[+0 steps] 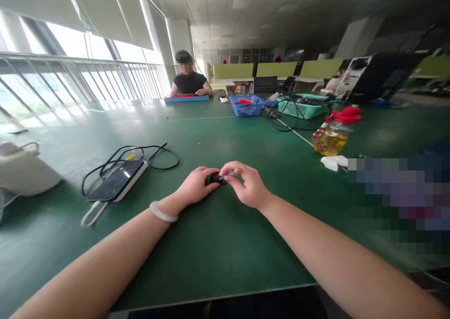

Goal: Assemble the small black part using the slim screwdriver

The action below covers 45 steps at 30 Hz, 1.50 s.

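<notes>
On the green table (211,244), my left hand (195,186), with a white bracelet (162,213) at its wrist, closes its thumb and fingers around a small dark object (213,179). Its exact kind is too small and covered to make out. My right hand (251,188) pinches a short slim tool with a clear handle and a yellowish end (237,171). The tool's other end points left at the dark object, and my fingers hide whether it touches. Both hands meet low over the table, nearly fingertip to fingertip.
Left lie a phone (117,181) with a black cable (163,166) and a white bag-like item (28,171). Right stand a red-lidded bottle (332,138) and white tissue (333,162). Farther off are a blue basket (246,109), a green basket (298,109) and a seated person (190,82).
</notes>
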{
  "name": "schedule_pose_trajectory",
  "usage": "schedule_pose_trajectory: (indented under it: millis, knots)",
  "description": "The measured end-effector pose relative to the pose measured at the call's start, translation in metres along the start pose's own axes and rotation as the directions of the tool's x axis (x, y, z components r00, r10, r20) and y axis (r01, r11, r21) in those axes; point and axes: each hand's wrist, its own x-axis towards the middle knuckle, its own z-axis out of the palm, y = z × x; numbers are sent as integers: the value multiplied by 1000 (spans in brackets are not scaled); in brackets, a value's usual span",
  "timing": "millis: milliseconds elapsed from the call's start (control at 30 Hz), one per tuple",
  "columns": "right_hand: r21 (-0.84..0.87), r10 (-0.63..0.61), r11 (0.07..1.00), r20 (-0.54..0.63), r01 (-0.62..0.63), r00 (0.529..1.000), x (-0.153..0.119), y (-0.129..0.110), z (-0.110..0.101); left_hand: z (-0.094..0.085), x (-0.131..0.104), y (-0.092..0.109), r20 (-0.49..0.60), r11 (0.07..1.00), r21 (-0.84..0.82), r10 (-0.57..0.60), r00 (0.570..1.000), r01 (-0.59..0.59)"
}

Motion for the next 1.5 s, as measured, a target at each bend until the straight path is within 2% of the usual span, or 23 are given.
schedule_pose_trajectory:
  millis: [100, 200, 367, 500, 567, 633, 700, 767, 900, 933, 1000, 1100, 1267, 1400, 1500]
  knots:
    - [-34, -81, 996, 95, 84, 992, -1, -2, -1, -1, -1, 2, 22, 1000, -20, -7, 1000, 7]
    - [-77, -157, 980, 256, 182, 954, 0, -8, -1, -2, -1, 3, 43, 999, -31, -31, 999, 32]
    - [-175, -236, 910, 527, 376, 816, 2, -23, 5, -4, -1, 5, 34, 997, -40, -68, 997, 69]
    - [-201, -217, 866, 675, 458, 706, -2, -26, 13, -5, -1, 7, 33, 995, -44, -87, 996, 89]
    - [-190, -206, 864, 711, 466, 672, -3, -25, 16, -6, -1, 8, 34, 994, -47, -96, 995, 97]
    - [-172, -208, 874, 713, 454, 670, -4, -23, 17, -6, -1, 8, 28, 994, -48, -101, 994, 102]
    - [-145, -210, 903, 672, 405, 710, -3, -22, 16, -6, -1, 7, 28, 993, -43, -106, 994, 107]
    - [-105, -195, 944, 588, 314, 785, -1, -21, 13, -6, -1, 7, 38, 994, -37, -97, 995, 99]
    - [-55, -66, 995, 300, 86, 952, 1, -13, 3, -4, 0, 5, 34, 998, -51, -30, 999, 32]
    - [-56, -21, 998, 220, 34, 975, 2, -10, 1, -4, 0, 4, 27, 998, -53, -21, 999, 22]
    - [-51, 64, 997, 82, -60, 995, 3, -4, -2, -3, 1, 3, 19, 999, -47, -21, 1000, 22]
    - [16, 175, 985, -36, -174, 984, 3, 6, -4, -2, 0, 1, 27, 999, -30, -40, 999, 41]
    - [252, 352, 914, -110, -317, 929, 2, 18, -1, -3, -1, 1, 38, 998, -17, -53, 998, 54]
    - [410, 481, 826, -156, -387, 862, 3, 26, 3, -4, 0, 3, 34, 998, -19, -56, 998, 57]
    - [527, 587, 735, -183, -426, 788, 6, 32, 4, -5, 0, 4, 42, 998, -23, -65, 997, 66]
